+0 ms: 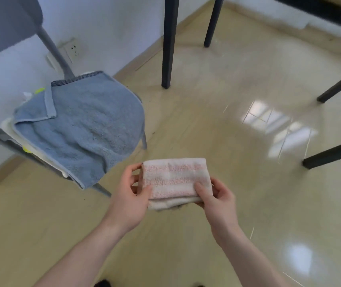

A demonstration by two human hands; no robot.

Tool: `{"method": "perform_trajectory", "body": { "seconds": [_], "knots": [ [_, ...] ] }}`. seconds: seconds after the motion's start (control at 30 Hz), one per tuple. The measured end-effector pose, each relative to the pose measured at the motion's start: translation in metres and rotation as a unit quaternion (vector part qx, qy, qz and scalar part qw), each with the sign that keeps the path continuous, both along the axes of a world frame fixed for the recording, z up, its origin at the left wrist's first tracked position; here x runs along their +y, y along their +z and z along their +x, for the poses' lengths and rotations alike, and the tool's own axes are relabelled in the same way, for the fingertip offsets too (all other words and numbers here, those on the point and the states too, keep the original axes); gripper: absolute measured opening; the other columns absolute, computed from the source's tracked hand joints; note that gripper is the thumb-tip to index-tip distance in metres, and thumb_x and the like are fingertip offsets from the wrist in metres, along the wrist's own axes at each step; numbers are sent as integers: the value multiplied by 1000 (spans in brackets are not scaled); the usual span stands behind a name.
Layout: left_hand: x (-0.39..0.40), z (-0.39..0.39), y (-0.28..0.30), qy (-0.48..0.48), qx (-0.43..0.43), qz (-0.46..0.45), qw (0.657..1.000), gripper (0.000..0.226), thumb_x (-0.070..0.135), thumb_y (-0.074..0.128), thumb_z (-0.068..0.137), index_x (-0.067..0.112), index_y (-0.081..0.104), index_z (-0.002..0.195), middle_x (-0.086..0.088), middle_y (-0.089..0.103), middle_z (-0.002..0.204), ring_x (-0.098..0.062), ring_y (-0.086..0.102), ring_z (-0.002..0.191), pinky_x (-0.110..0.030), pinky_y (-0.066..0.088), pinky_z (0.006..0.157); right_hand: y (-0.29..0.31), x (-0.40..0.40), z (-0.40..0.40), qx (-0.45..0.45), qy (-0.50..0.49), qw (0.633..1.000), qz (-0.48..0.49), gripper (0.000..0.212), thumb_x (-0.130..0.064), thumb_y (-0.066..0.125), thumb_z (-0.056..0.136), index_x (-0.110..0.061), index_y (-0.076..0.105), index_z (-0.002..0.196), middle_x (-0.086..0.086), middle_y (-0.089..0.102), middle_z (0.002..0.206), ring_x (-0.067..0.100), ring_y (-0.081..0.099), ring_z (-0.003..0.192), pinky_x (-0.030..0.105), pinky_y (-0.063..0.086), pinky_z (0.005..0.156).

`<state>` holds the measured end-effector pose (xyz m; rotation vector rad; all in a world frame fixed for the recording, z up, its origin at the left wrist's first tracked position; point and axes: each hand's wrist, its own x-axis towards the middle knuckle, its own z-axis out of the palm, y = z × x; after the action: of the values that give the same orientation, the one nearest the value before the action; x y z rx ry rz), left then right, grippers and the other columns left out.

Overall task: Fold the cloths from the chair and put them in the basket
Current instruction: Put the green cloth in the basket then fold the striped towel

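Over glossy beige tile, left hand (130, 195) and right hand (217, 200) pinch a folded rectangular pink terry cloth (175, 181).

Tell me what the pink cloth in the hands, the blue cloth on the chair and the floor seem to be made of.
Pink cloth: terry towelling, probably cotton, with a looped fuzzy nap and paler stripes. Blue cloth: thicker terry with a flat woven border, matte. Floor: hard glossy tile or vinyl, since it mirrors a window; which one is unclear.
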<state>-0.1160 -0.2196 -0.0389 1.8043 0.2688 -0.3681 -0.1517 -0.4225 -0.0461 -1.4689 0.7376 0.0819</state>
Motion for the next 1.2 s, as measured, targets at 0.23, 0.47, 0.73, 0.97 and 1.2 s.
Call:
{"method": "perform_trajectory", "body": {
  "seconds": [0.23,0.47,0.73,0.97,1.2],
  "knots": [
    [-55,2,257,-52,-13,23,998,46,19,66,98,44,50,133,17,68,118,-8,69,102,-25,57,75,256,-72,-6,10,45,999,4,28,1,61,94,-19,76,106,2,80,97,17,76,92,29,61,77],
    [-134,27,474,-117,-67,38,990,46,18,71,95,37,54,134,10,71,116,-12,72,98,-38,63,83,476,-163,-11,-24,50,998,-3,24,-4,66,94,-20,73,110,0,81,96,16,76,89,31,61,80],
    [-209,61,559,-155,-101,-9,983,46,15,69,96,39,55,132,3,67,121,-20,71,103,-39,64,80,555,-240,14,-72,33,996,-40,22,-18,70,95,-30,71,113,-7,80,99,18,75,94,38,63,84],
    [-299,138,580,-170,-122,-37,977,44,15,72,95,34,57,132,2,70,114,-17,72,97,-32,63,76,592,-330,73,-100,8,992,-80,26,-19,73,93,-27,69,118,-5,80,100,8,72,80,29,58,71],
    [-426,216,599,-246,-125,-68,959,44,16,72,93,38,58,129,2,72,112,-19,75,94,-46,63,81,616,-438,109,-110,-66,985,-114,28,-24,77,91,-25,70,118,-6,80,97,11,72,77,32,58,70]
  ]
}}
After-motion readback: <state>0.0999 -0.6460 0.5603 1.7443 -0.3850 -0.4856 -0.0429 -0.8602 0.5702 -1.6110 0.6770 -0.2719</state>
